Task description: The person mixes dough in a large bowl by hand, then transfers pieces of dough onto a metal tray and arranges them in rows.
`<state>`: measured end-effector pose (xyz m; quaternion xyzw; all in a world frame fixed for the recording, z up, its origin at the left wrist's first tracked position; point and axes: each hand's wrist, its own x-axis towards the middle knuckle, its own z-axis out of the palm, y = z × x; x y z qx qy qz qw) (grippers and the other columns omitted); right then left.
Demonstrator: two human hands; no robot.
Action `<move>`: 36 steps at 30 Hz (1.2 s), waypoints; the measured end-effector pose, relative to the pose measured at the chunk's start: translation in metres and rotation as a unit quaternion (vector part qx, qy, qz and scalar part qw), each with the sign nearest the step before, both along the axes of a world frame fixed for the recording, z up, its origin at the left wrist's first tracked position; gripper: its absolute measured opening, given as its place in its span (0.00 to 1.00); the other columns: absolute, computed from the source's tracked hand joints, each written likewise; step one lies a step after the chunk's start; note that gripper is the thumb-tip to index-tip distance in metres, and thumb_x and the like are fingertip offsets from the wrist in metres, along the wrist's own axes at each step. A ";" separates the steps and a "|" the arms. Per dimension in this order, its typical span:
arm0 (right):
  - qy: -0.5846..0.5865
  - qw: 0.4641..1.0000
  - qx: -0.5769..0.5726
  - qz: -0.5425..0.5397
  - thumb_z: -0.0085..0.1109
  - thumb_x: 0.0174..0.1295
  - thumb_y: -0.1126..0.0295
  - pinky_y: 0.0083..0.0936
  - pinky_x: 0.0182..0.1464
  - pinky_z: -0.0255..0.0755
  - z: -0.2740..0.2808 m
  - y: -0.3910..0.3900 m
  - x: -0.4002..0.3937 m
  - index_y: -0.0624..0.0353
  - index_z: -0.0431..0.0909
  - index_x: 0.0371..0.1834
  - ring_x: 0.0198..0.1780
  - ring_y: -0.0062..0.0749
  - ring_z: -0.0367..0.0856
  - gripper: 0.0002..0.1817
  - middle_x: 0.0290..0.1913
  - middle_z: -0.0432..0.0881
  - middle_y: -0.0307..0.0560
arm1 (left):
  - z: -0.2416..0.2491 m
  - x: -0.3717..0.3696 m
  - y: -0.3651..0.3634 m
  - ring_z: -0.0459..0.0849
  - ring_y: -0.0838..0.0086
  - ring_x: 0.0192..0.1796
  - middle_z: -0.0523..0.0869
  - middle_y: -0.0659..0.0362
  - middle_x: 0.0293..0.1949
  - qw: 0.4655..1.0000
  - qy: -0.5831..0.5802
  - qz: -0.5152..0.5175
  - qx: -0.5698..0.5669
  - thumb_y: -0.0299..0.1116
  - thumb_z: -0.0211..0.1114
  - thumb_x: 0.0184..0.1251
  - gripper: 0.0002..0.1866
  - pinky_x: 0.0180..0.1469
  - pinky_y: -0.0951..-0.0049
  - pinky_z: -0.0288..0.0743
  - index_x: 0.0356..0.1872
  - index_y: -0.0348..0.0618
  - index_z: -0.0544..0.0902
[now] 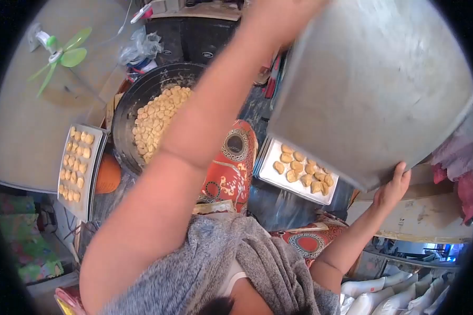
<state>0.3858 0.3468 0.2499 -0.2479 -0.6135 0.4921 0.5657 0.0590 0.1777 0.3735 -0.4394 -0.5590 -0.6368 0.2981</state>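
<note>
A large grey metal baking tray (373, 94) is held up and tilted at the upper right. My left hand (286, 21) is at its far left edge; the frame's top cuts it off and its fingers are mostly hidden. Lower down, my right hand (393, 188) grips the tray's near edge, with the thumb showing on the side that faces me. Below the raised tray lies another tray (270, 157), bearing pieces of shaped dough (306, 179). My left forearm crosses in front of a black tub (123, 126) full of dough pieces (157, 118).
On the left a tray (84, 210) holds rows of dough pieces, above an orange container (108, 173). A green-bladed fan (63, 56) stands on the far left surface. Red patterned cloth (231, 173) lies in the middle. White sacks (399, 294) sit at lower right.
</note>
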 end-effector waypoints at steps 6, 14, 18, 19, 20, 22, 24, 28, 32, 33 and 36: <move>-0.212 0.965 -0.148 -0.052 0.54 0.65 0.61 0.20 0.38 0.63 -0.102 0.044 0.053 0.60 0.75 0.37 0.34 0.18 0.67 0.12 0.32 0.74 0.33 | -0.218 0.093 0.014 0.77 0.70 0.48 0.81 0.50 0.45 0.817 -0.401 -0.351 -0.221 0.48 0.55 0.68 0.26 0.52 0.69 0.70 0.52 0.31 0.74; -0.265 0.946 -0.185 -0.025 0.55 0.63 0.59 0.26 0.43 0.68 -0.224 0.074 0.019 0.67 0.77 0.43 0.38 0.26 0.74 0.19 0.34 0.80 0.43 | -0.343 0.042 0.059 0.82 0.55 0.43 0.82 0.41 0.39 0.799 -0.364 -0.130 -0.461 0.49 0.58 0.64 0.27 0.47 0.61 0.73 0.45 0.29 0.77; -0.504 0.857 0.029 -0.101 0.56 0.61 0.61 0.27 0.41 0.69 -0.269 0.097 0.018 0.70 0.76 0.44 0.35 0.28 0.76 0.19 0.33 0.81 0.49 | -0.366 0.039 0.058 0.81 0.49 0.46 0.82 0.39 0.40 0.731 -0.307 -0.062 -0.607 0.51 0.59 0.62 0.28 0.48 0.58 0.73 0.46 0.30 0.76; -0.515 0.842 0.088 -0.131 0.56 0.61 0.61 0.28 0.40 0.69 -0.269 0.095 0.011 0.70 0.76 0.44 0.34 0.29 0.76 0.20 0.33 0.81 0.50 | -0.352 0.043 0.056 0.81 0.49 0.46 0.82 0.40 0.40 0.721 -0.303 -0.052 -0.622 0.51 0.59 0.62 0.27 0.48 0.57 0.73 0.45 0.31 0.76; -0.508 0.847 0.059 -0.147 0.56 0.60 0.61 0.34 0.49 0.69 -0.265 0.092 0.009 0.69 0.75 0.51 0.43 0.47 0.79 0.23 0.41 0.80 0.61 | -0.340 0.044 0.055 0.81 0.50 0.45 0.83 0.41 0.39 0.711 -0.297 -0.041 -0.636 0.51 0.59 0.61 0.27 0.47 0.56 0.74 0.45 0.31 0.76; -0.505 0.854 0.010 -0.126 0.56 0.61 0.60 0.34 0.49 0.70 -0.268 0.103 0.009 0.69 0.75 0.51 0.43 0.47 0.79 0.23 0.42 0.80 0.61 | -0.338 0.041 0.057 0.82 0.50 0.44 0.83 0.42 0.38 0.703 -0.292 -0.045 -0.647 0.52 0.59 0.61 0.27 0.46 0.56 0.74 0.44 0.32 0.76; -0.508 0.854 -0.039 -0.106 0.55 0.62 0.59 0.34 0.51 0.69 -0.269 0.105 0.010 0.69 0.74 0.52 0.45 0.47 0.79 0.24 0.44 0.80 0.61 | -0.336 0.041 0.055 0.82 0.51 0.43 0.83 0.43 0.37 0.693 -0.286 -0.051 -0.660 0.53 0.60 0.60 0.27 0.45 0.55 0.74 0.42 0.33 0.76; -0.516 0.846 -0.051 -0.122 0.54 0.63 0.57 0.34 0.53 0.68 -0.267 0.099 0.009 0.68 0.73 0.53 0.47 0.48 0.78 0.25 0.46 0.80 0.60 | -0.333 0.042 0.055 0.83 0.50 0.41 0.84 0.44 0.36 0.701 -0.274 -0.037 -0.657 0.54 0.60 0.60 0.27 0.43 0.54 0.75 0.43 0.34 0.75; -0.524 0.842 -0.025 -0.124 0.54 0.62 0.57 0.36 0.57 0.66 -0.260 0.091 0.008 0.67 0.71 0.56 0.54 0.50 0.74 0.26 0.53 0.75 0.63 | -0.332 0.042 0.055 0.83 0.51 0.42 0.84 0.44 0.37 0.697 -0.282 -0.038 -0.658 0.54 0.59 0.60 0.28 0.43 0.54 0.75 0.45 0.35 0.74; -0.565 0.812 0.035 -0.143 0.55 0.62 0.58 0.38 0.60 0.62 -0.248 0.084 0.002 0.67 0.69 0.58 0.58 0.51 0.70 0.27 0.57 0.71 0.64 | -0.333 0.044 0.056 0.83 0.51 0.42 0.84 0.44 0.37 0.700 -0.282 -0.038 -0.655 0.54 0.59 0.60 0.28 0.43 0.54 0.75 0.45 0.35 0.74; -0.441 0.826 0.306 -0.169 0.55 0.62 0.58 0.42 0.68 0.52 -0.192 0.103 -0.019 0.70 0.63 0.62 0.67 0.56 0.57 0.31 0.65 0.61 0.65 | -0.339 0.045 0.058 0.83 0.53 0.43 0.84 0.44 0.39 0.700 -0.304 -0.032 -0.646 0.53 0.60 0.60 0.29 0.42 0.55 0.75 0.50 0.36 0.71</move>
